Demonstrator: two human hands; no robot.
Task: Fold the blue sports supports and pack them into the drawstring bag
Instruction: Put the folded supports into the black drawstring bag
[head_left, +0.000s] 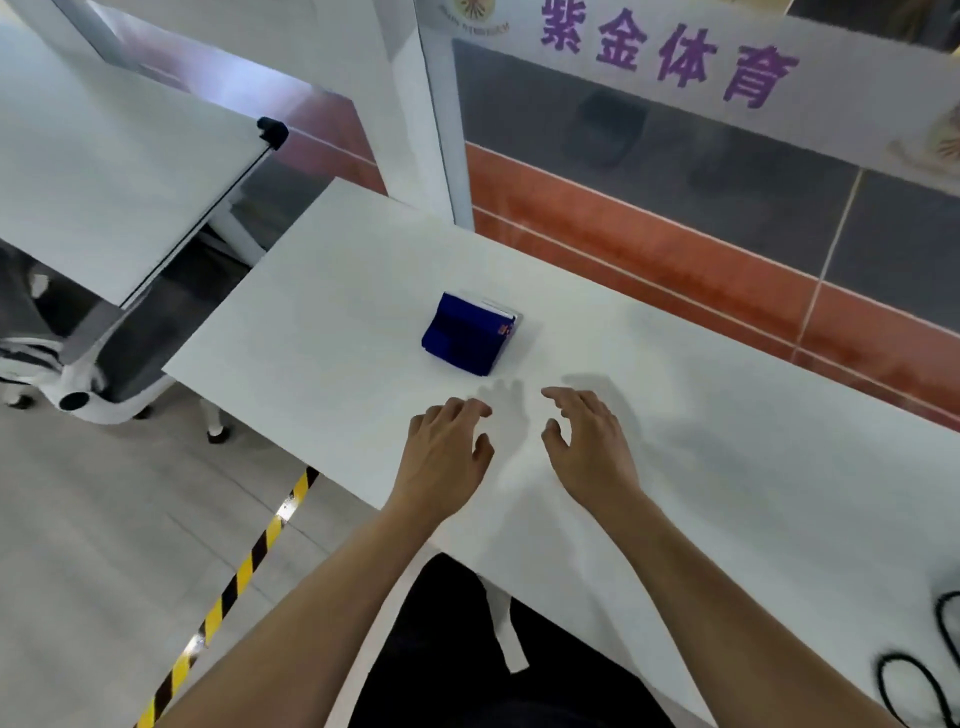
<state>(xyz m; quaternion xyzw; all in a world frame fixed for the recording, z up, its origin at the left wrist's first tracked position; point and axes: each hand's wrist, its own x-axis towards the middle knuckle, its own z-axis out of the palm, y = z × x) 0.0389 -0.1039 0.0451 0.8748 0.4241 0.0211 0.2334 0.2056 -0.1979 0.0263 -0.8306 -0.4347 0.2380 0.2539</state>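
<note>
Both hands empty, apart from one another, over the white rectangular table (322, 322).

The left hand (448, 457) is palm down with its fingers loosely bent and spread, gripping nothing. The right hand (592, 448) is in the same posture, its thumb turned toward the left hand, gripping nothing. A bare strip of table shows between them. We cannot tell whether the fingertips touch the surface or hang just above it; soft shadows fall on the table beyond the fingers.

The folded stack of blue fabric sports supports (467, 335) lies toward the table's left end, roughly midway between the far and near edges. It is near the hands on their far side and touches neither. It is a compact, squarish bundle with a small orange tag at its right side. A pale, glossy edge (503, 307) shows along its far right side; we cannot tell what this belongs to.

Both hands sit between the bundle and the near edge, and both bare forearms cross that edge.

At the near right corner of the table are loops of black cable (915, 688). A narrow white strip (508, 636) hangs below the near edge, over dark clothing.

Off the left end of the table are a white swivel chair (83, 387), a tilted white board (104, 171) and yellow-and-black striped floor tape (234, 584). Beyond the far edge is a wall with an orange tile band (675, 260) and purple lettering (670, 57).
</note>
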